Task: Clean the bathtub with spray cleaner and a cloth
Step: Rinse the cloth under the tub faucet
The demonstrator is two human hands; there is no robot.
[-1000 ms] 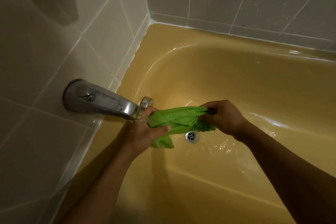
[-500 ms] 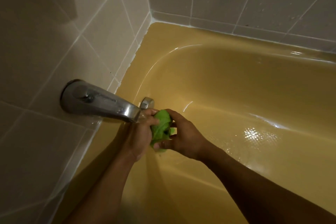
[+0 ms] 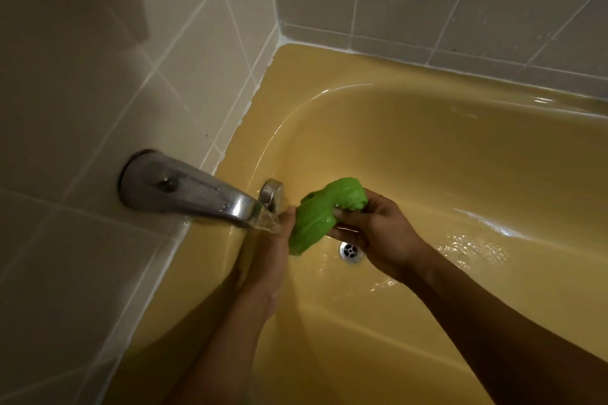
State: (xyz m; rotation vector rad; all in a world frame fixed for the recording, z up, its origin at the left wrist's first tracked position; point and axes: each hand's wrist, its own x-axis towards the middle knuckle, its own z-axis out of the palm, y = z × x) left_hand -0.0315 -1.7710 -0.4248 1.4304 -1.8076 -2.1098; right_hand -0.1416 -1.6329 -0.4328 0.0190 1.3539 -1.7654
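Here we see both hands working low in the center of the frame, over the end of the yellow bathtub [image 3: 444, 148] nearest the tap. The green cloth [image 3: 316, 214] is bunched into a thick, wet roll held between them in the air, just above and to the left of the round metal drain [image 3: 351, 251].

Our right hand [image 3: 378, 233] grips the upper end of the roll, with the thumb pressed into the fabric and the fingers curled under it. Our left hand [image 3: 271, 256] lies against the lower end of the cloth. Its fingers are hidden behind the fabric, so we cannot tell whether they close around it.

A chrome spout [image 3: 190, 194] juts from the tiled wall [image 3: 98, 82] at the left, and a stream of water [image 3: 268, 222] runs from its mouth onto the left hand, just beside the cloth. A small chrome fitting [image 3: 272, 194] sits on the tub wall right behind the spout's tip. Water glistens on the tub floor to the right of the drain.
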